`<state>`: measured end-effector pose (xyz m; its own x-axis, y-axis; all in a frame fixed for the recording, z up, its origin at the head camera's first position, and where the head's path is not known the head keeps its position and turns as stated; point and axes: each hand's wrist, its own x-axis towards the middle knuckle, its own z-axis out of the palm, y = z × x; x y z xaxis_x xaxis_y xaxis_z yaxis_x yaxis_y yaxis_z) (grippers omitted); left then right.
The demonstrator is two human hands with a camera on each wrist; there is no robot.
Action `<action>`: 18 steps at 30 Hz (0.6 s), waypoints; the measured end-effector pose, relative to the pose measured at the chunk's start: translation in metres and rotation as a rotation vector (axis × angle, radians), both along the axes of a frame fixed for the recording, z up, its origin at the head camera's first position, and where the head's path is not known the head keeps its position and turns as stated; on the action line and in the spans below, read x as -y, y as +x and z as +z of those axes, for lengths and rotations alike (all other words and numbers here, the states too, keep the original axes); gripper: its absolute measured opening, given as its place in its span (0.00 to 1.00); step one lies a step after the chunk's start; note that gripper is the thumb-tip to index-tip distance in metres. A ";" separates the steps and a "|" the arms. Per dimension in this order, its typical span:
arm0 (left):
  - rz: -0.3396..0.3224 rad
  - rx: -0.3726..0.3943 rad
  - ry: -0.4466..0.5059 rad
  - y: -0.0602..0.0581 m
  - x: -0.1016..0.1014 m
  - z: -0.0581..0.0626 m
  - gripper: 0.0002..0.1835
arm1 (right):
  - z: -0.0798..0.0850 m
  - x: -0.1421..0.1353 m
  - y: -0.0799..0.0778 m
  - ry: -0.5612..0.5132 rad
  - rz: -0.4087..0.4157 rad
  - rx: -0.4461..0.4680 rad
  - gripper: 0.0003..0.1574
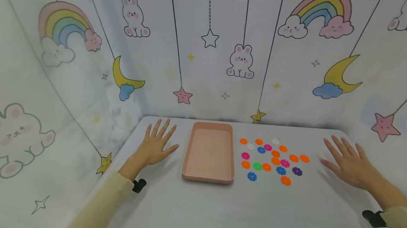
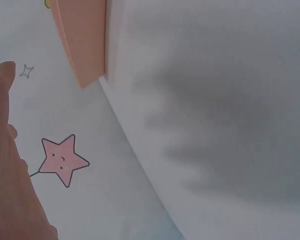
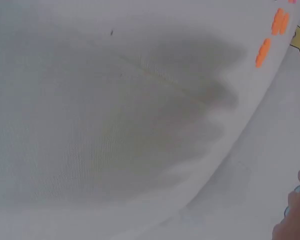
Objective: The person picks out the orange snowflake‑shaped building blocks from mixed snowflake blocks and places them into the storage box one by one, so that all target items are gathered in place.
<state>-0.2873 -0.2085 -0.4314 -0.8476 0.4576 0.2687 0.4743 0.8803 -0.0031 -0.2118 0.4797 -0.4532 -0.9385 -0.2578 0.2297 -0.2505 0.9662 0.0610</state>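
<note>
Holds the left hand (image 1: 154, 150) above the white table (image 1: 190, 205) with straight fingers fanned apart, at 9 o'clock of the tray (image 1: 210, 153). Has the tray's long side at 3 o'clock of that thumb's tip, near but not touching. Holds the right hand (image 1: 354, 167) out with straight fingers apart, at 3 o'clock of the discs (image 1: 275, 161). Has the nearest orange disc (image 1: 304, 158) at 9 o'clock of the right thumb, also untouched. Shows the discs scattered at 3 o'clock of the tray. Casts blurred finger shadows (image 2: 200, 100) in both wrist views.
</note>
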 end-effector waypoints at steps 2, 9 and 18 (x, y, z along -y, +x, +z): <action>-0.014 0.009 0.008 0.002 -0.004 -0.001 0.44 | -0.002 0.001 0.002 -0.017 0.013 -0.007 0.58; -0.078 0.049 0.121 0.010 -0.017 -0.003 0.45 | -0.007 0.011 0.003 -0.103 0.045 -0.023 0.62; -0.135 0.290 0.452 0.011 -0.029 -0.002 0.45 | -0.009 0.025 0.000 -0.325 0.063 0.012 0.59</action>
<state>-0.2759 -0.1794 -0.4337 -0.8577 0.4608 0.2282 0.5086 0.6951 0.5080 -0.2114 0.4547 -0.4625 -0.9262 -0.2303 0.2984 -0.3090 0.9174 -0.2508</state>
